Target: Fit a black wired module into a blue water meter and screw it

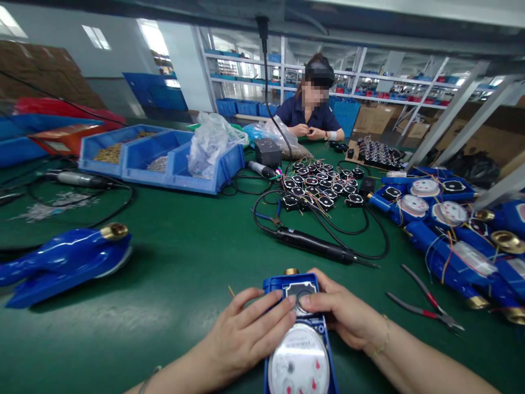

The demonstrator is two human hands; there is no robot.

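The green table [176,246] spread across the view, with metal shelving [283,71] beyond its far side and a co-worker [314,112] seated at the far edge, both hands together. Three joined blue bins [172,178] stood at far left; the left and middle ones held small metal parts, and clear plastic bags [213,139] lay over the right one. A cluster of blue meter assemblies [435,241] with brass fittings filled the right side, and a blue housing [77,260] with a brass end lay at near left. The water meter [299,350] was at the near edge, right of centre, its round dial nearest and its brass fitting pointing away. The left hand [246,331] had an open, loose grip, fingers laid flat across the meter's far part. The right hand [348,309] held the meter's far right edge, its thumb on the black module [302,298] set there. Beyond lay a heap of black modules [324,183], a black electric screwdriver [315,244], red-and-black-handled cutters [429,306] to the right, and blue-handled pliers [273,218] near the heap.
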